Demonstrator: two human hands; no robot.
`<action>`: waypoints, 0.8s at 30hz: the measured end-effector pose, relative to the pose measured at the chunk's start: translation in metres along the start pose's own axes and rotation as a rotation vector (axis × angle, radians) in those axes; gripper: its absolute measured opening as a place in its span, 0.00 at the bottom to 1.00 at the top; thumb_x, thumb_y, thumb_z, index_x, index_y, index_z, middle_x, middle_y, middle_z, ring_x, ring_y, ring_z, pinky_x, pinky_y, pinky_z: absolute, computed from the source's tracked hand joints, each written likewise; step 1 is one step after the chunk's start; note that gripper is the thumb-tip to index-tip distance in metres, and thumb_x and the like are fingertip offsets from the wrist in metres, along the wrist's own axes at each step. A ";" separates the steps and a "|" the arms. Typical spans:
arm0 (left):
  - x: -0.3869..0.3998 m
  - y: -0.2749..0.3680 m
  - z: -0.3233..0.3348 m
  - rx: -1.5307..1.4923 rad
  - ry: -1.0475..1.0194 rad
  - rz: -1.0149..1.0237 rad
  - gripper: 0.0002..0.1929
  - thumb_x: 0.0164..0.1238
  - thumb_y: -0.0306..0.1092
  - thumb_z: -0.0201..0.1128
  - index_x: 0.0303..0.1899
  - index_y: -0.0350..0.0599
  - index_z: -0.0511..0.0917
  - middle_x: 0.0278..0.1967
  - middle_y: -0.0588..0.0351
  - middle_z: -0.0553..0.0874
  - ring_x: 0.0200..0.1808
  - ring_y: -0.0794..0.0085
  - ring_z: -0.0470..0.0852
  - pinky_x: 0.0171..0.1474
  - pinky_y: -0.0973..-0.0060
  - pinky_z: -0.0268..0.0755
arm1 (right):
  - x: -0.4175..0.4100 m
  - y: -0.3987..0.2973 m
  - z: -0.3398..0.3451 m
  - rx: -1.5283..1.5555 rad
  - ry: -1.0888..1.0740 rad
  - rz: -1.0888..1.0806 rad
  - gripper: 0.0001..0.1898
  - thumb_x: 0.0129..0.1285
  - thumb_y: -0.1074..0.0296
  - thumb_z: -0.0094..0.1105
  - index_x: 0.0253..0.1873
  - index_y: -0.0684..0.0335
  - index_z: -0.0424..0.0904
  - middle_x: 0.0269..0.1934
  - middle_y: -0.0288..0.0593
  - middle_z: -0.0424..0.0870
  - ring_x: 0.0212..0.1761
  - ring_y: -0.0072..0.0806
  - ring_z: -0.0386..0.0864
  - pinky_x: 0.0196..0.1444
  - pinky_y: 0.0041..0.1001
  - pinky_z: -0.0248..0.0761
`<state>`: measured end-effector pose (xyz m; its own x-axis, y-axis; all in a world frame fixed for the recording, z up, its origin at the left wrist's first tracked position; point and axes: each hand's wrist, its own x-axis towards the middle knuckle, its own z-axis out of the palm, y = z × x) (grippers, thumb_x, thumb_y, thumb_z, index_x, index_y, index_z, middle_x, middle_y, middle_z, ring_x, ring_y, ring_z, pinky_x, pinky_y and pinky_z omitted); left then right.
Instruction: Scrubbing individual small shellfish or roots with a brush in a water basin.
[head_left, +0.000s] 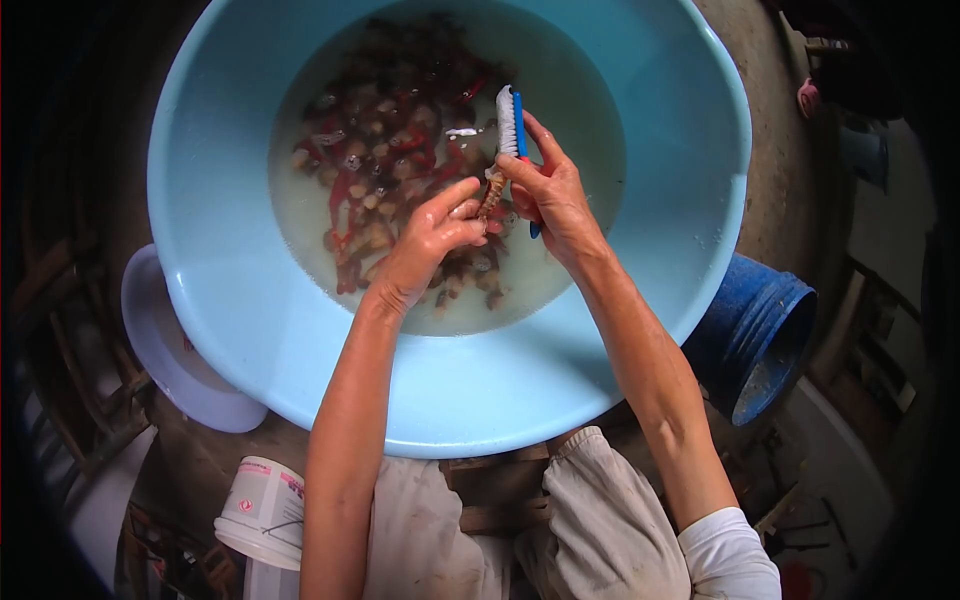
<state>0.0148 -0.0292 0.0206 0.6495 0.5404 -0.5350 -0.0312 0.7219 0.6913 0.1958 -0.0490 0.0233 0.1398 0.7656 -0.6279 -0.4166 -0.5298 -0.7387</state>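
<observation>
My right hand (553, 191) grips a scrub brush with a blue back (519, 124), its white bristles facing left. A ribbed brown root-like piece (492, 193) with a pale upper end slants between my two hands. The fingers of my left hand (439, 232) are at its lower end, and my right thumb is close to its top. Below, many red and tan pieces (386, 180) lie in cloudy water; I cannot tell exactly what they are. They rest in a large light-blue plastic basin (480, 409).
A pale lilac basin (191, 382) stands at the left, partly under the big rim. At lower left is a white plastic bucket (259, 506) with printing. A blue plastic drum (750, 341) lies tilted at the right. Dark wooden furniture (82, 375) is at far left.
</observation>
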 end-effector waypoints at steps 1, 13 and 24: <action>0.001 0.003 -0.002 -0.192 -0.038 -0.014 0.23 0.72 0.39 0.58 0.62 0.35 0.74 0.51 0.53 0.82 0.52 0.72 0.80 0.57 0.73 0.71 | -0.001 0.000 0.002 0.001 -0.004 0.002 0.40 0.63 0.67 0.68 0.77 0.57 0.55 0.29 0.29 0.75 0.20 0.12 0.61 0.21 0.19 0.51; 0.010 -0.016 -0.020 -0.234 0.271 0.016 0.19 0.72 0.29 0.61 0.61 0.36 0.75 0.50 0.56 0.84 0.44 0.78 0.83 0.52 0.79 0.76 | 0.019 0.044 -0.026 -0.786 0.319 -0.130 0.31 0.67 0.52 0.60 0.69 0.64 0.69 0.38 0.45 0.85 0.34 0.29 0.80 0.37 0.31 0.74; 0.010 -0.019 -0.025 -0.083 0.501 0.119 0.18 0.67 0.22 0.63 0.58 0.34 0.78 0.51 0.52 0.85 0.49 0.73 0.84 0.55 0.78 0.75 | -0.006 0.039 -0.003 -0.916 0.045 -0.407 0.26 0.62 0.70 0.67 0.65 0.49 0.74 0.40 0.52 0.83 0.38 0.47 0.81 0.43 0.40 0.73</action>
<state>0.0031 -0.0273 -0.0099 0.1951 0.7467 -0.6358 -0.1564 0.6637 0.7315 0.1820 -0.0750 -0.0026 0.1595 0.9466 -0.2802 0.5197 -0.3218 -0.7914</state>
